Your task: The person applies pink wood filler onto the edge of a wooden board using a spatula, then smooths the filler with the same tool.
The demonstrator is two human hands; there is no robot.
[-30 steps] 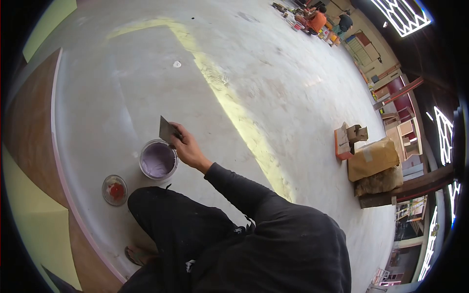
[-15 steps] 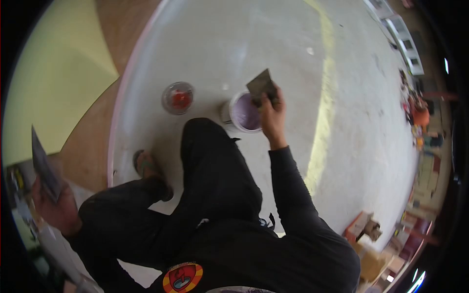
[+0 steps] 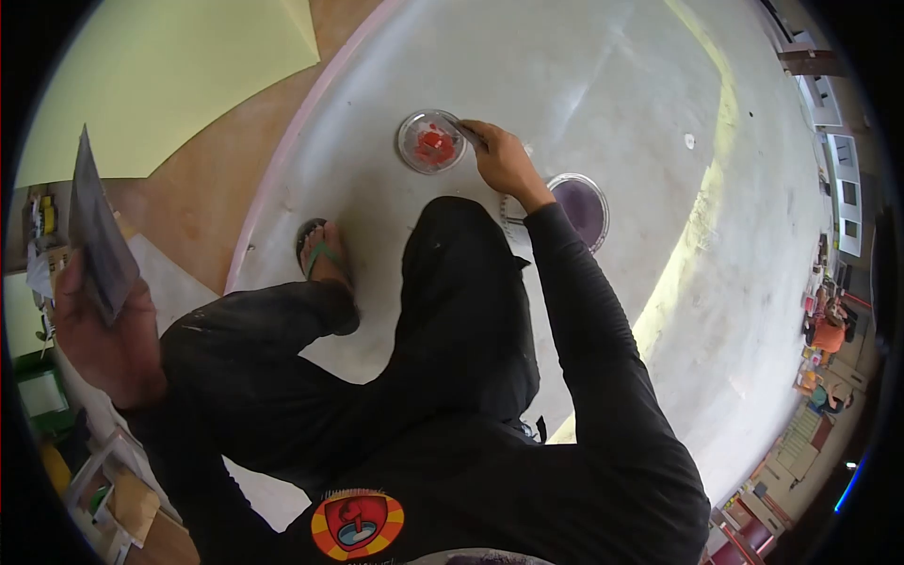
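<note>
In my left hand (image 3: 108,334), at the left, is a flat grey putty knife blade (image 3: 102,240) held with its pointed corner up. My right hand (image 3: 508,165) grips a second putty knife (image 3: 473,134), seen nearly edge-on. Its blade reaches over the rim of a round clear lid or dish (image 3: 405,141) that has red paste (image 3: 434,143) smeared in it. Just right of my right wrist stands a white bucket (image 3: 603,202) of purple-grey filler (image 3: 581,215), partly hidden by my sleeve.
Around the bucket spreads a grey floor (image 3: 640,122) with a yellow stripe (image 3: 692,226). A pale yellow panel (image 3: 188,85) on brown board (image 3: 212,207) is at upper left. My sandalled foot (image 3: 323,252) rests below the dish. People (image 3: 829,330) sit far right.
My right hand has moved with its putty knife from over the bucket leftward to the dish of red paste. My left hand has risen slightly with its knife. The view has shifted.
</note>
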